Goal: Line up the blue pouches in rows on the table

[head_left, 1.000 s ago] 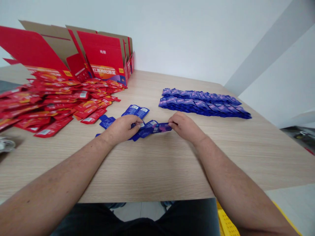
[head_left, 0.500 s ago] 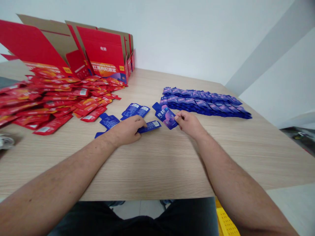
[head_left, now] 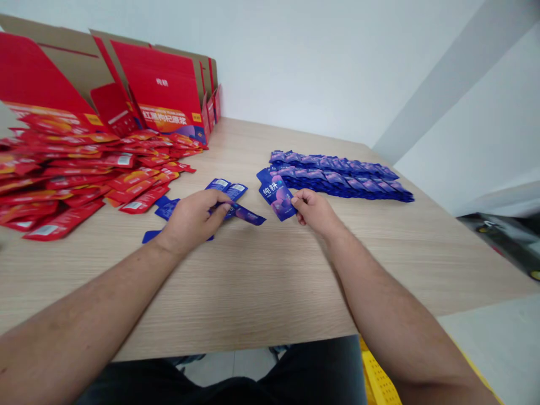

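On the light wood-grain tabletop (head_left: pixel 253 292), seen from the head camera, both hands sit near the middle, between two lots of packets. The right hand (head_left: pixel 314 212) pinches a blue-purple spout pouch (head_left: pixel 275 194) near its lower edge between thumb and bent fingers, a narrow grip that holds it up on a tilt, just clear of the rows behind. The left hand (head_left: pixel 192 220) lies palm down, fingers curled over a narrow blue sachet (head_left: pixel 248 215) whose end pokes out past them; it looks held, though the hand hides most of the grip. Other blue sachets (head_left: pixel 221 184) lie just beyond those fingers, and more (head_left: pixel 166 209) show beside the hand.

These packets look light, thin and probably slick, likely to flex in the fingers, so the flat sealed edges seem the surest place to take hold. Both forearms (head_left: pixel 84 320) come in from the lower corners, angled inward, wrists gently bent.

Further off lie neat overlapping rows of blue-purple pouches (head_left: pixel 337 175) on the right — and on the left a heap of red sachets (head_left: pixel 76 180) before an opened red cardboard carton (head_left: pixel 156 79).
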Demonstrator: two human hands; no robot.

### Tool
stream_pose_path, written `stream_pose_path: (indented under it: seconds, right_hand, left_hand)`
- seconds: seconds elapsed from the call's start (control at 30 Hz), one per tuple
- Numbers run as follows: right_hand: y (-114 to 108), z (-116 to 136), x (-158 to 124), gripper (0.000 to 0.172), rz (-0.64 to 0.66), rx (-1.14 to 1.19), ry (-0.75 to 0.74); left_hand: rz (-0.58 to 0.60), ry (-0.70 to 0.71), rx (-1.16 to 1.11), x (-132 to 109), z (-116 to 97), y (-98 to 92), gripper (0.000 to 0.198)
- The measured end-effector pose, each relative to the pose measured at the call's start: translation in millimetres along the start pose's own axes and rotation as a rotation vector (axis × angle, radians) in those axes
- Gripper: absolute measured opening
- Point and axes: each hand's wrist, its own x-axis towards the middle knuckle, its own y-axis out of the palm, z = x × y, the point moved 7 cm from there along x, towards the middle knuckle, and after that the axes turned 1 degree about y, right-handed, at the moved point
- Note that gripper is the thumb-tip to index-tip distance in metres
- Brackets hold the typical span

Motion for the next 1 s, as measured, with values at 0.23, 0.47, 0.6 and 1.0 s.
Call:
stream_pose_path:
  seconds: [0.23, 0.47, 0.6, 1.0]
  right_hand:
    - [-36.7, 13.2, 2.3, 0.021, -0.127, 0.215, -0.01]
    - [-160.2, 7.7, 27.1, 0.019, -0.489, 0.155, 0.063]
    - [-211.2, -33.0, 46.3, 0.021, -0.568, 0.071, 0.317]
    - [-227.1, -81.7, 64.4, 0.025, -0.598, -0.168, 0.566]
  left_hand:
    - [-0.028, -0.058, -0.011, -1.3, 0.2, -7.9, 0.032]
    - [0.0, -0.062, 0.007, 0.4, 0.9, -3.4, 0.035]
    - [0.023, -0.047, -0.008, 1.8, 1.3, 0.7, 0.036]
    - [0.036, -0.049, -0.022, 2.6, 3.9, 1.8, 0.035]
